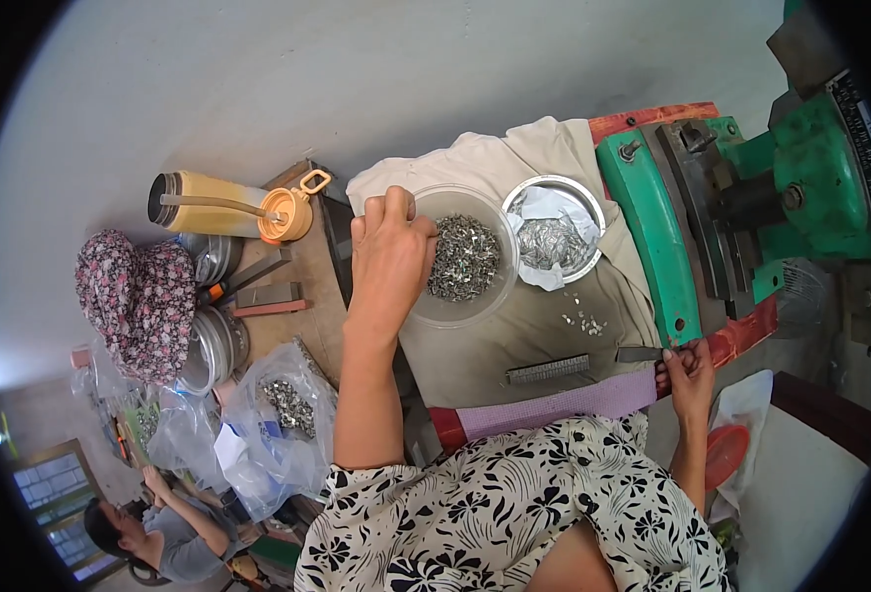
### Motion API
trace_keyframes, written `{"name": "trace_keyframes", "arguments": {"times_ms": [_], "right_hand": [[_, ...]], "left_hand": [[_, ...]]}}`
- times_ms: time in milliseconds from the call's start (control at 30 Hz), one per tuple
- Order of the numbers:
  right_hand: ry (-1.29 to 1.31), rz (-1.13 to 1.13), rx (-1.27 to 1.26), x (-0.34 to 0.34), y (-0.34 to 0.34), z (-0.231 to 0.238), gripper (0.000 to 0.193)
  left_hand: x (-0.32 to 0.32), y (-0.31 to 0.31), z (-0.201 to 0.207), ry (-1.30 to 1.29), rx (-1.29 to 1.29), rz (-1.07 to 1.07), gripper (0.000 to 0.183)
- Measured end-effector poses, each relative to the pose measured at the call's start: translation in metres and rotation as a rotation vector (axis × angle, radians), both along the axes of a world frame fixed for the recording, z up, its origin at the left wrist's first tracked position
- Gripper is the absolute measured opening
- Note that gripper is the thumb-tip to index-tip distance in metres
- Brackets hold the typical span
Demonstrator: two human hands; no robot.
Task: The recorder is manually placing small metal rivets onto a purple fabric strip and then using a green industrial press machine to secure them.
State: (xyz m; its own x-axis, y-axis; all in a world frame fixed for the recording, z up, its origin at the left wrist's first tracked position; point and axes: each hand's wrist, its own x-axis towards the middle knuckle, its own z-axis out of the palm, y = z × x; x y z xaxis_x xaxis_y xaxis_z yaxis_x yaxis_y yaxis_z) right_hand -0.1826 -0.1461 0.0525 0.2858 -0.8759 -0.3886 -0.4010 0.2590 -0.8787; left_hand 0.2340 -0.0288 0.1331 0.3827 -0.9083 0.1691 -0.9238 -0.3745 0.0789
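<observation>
My left hand point(391, 247) is closed, its fingers curled at the left side of a clear round plastic tub point(500, 301). Whether the fingers grip the rim or something small is hidden. Many tiny dark and silvery pieces point(463, 259) fill the bottom of the tub. By the front right corner of the green press base, my right hand point(690, 373) is closed around the end of a flat dark grey strip point(639, 353). A ridged dark metal block point(548, 369) lies on the cloth between my arms.
Right of the tub sits a metal bowl point(601, 222) lined with crumpled wrapping, with small pale bits point(583, 318) scattered nearby. A green press point(653, 242) stands at the right. A yellow bottle point(223, 204), flowered hat point(138, 306) and plastic bags point(292, 434) are left. Another person point(179, 528) sits lower left.
</observation>
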Motion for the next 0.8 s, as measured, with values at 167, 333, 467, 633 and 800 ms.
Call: {"name": "trace_keyframes", "arguments": {"times_ms": [167,333,467,633,800], "right_hand": [[-0.012,-0.003,-0.008,0.003,0.001,0.002,0.019],[-0.024,0.002,-0.014,-0.001,0.0,-0.002,0.018],[-0.042,0.0,-0.025,-0.001,0.0,-0.002,0.019],[-0.061,0.007,-0.031,-0.005,0.0,-0.009,0.02],[-0.059,0.027,-0.002,-0.003,-0.004,-0.007,0.021]], "left_hand": [[0.004,0.009,0.006,0.138,-0.241,-0.022,0.013],[0.004,0.009,0.023,0.597,-0.461,0.029,0.012],[0.004,0.005,0.024,0.644,-0.376,0.04,0.012],[-0.002,0.008,0.025,0.652,-0.343,0.077,0.013],[-0.007,0.023,0.064,0.539,-0.37,0.097,0.015]]}}
